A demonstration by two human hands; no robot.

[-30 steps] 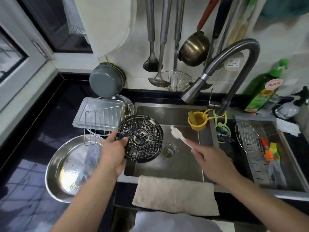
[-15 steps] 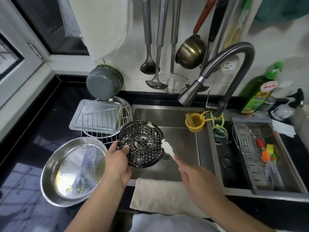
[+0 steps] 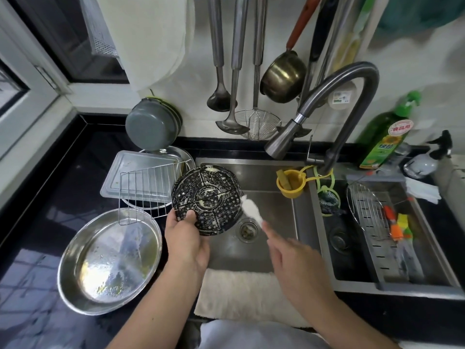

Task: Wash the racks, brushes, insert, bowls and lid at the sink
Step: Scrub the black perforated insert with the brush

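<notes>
My left hand point(image 3: 187, 239) grips the lower left rim of a round black perforated insert point(image 3: 206, 199), streaked with soapy foam and held tilted over the left side of the sink point(image 3: 266, 177). My right hand point(image 3: 294, 258) holds a white brush point(image 3: 250, 206) whose head touches the insert's right edge. A square wire rack point(image 3: 148, 190) leans on a clear rectangular lid point(image 3: 141, 172) to the left. A large steel bowl point(image 3: 108, 260) sits wet on the black counter. Another rack point(image 3: 370, 210) and orange and yellow brushes point(image 3: 396, 226) lie in the right basin.
A dark faucet point(image 3: 334, 102) arches over the sink. A yellow cup point(image 3: 290, 183) hangs at the divider. A white cloth point(image 3: 239, 293) covers the sink's front edge. Grey bowls point(image 3: 151, 131) lean on the wall, ladles hang above, and a green soap bottle point(image 3: 385, 137) stands at right.
My right hand has brought the white brush leftward from mid-sink to the insert's right edge. My left hand has raised and tilted the insert slightly.
</notes>
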